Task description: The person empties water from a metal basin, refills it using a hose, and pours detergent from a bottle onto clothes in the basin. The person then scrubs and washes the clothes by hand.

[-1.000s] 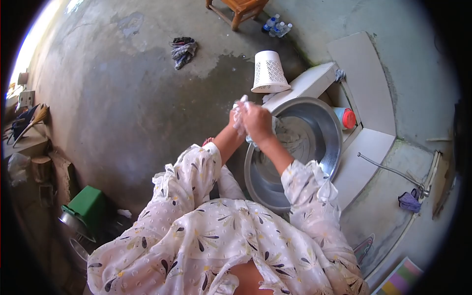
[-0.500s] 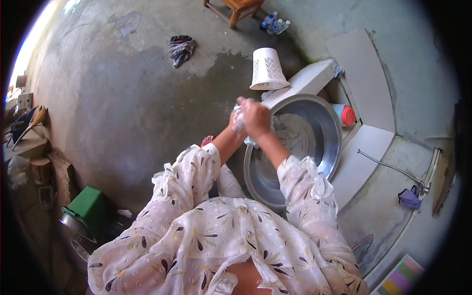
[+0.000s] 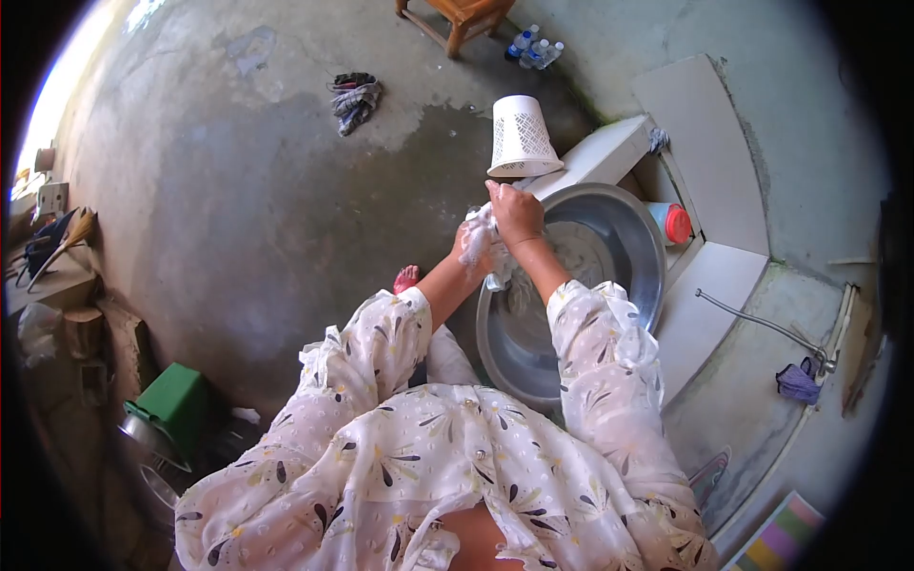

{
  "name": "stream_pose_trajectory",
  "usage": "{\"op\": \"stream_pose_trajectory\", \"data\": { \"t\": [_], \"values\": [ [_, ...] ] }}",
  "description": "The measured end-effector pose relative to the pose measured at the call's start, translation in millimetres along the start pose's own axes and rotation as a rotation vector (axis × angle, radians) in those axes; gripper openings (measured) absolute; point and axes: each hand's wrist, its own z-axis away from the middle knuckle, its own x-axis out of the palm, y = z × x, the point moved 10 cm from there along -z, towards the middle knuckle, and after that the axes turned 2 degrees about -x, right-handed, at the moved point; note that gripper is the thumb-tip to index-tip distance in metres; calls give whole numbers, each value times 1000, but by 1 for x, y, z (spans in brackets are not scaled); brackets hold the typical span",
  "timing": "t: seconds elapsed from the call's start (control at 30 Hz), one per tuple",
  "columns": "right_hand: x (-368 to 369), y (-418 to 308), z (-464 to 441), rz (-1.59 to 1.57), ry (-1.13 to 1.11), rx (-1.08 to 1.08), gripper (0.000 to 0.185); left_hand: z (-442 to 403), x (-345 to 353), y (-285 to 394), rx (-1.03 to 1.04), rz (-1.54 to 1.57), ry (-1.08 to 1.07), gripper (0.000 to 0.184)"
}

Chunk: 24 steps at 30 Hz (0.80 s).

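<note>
Right hand (image 3: 517,211) was curled into a fist against the cloth (image 3: 496,280) and looked to be gripping it; exact finger contact hidden. Left hand (image 3: 481,249) was clenched around the same cloth, lather (image 3: 475,228) over the fingers. So one cloth, two grips, sandwiched between the palms.

Key relation: cloth lay to the left of the right fist and on the inner side of the left hand, touching both. Right hand sat slightly farther from the body. Long axis, as far as the bunching showed, ran from the fists back toward the wearer, loose end hanging below the left hand.

Position: hands were at the far-left edge of the basin (image 3: 628,238). Right arm was nearer, its forearm crossing the rim; left arm was outside, above the floor (image 3: 286,238). Loose end showed against the left rim; couldn't tell if touching. Basket (image 3: 522,138) stood upside down just beyond the right hand.
</note>
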Motion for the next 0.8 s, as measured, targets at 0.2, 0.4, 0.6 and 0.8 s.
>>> {"op": "stream_pose_trajectory", "data": {
  "t": [0.2, 0.4, 0.6, 0.8],
  "values": [
    [-19, -59, 34, -181, -6, -139, 33, -17, 12, 8, 299, 295, -736, 25],
    [-7, 1, 0, -62, -76, 14, 37, 2, -3, 2, -1, 49, -26, 21],
    [-37, -58, 26, -174, 7, -126, 34, -51, -20, 0, 161, 41, -371, 21],
    [3, 7, 2, 31, -62, 5, 38, 1, -10, 0, 56, 50, 31, 22]
  ]
}}
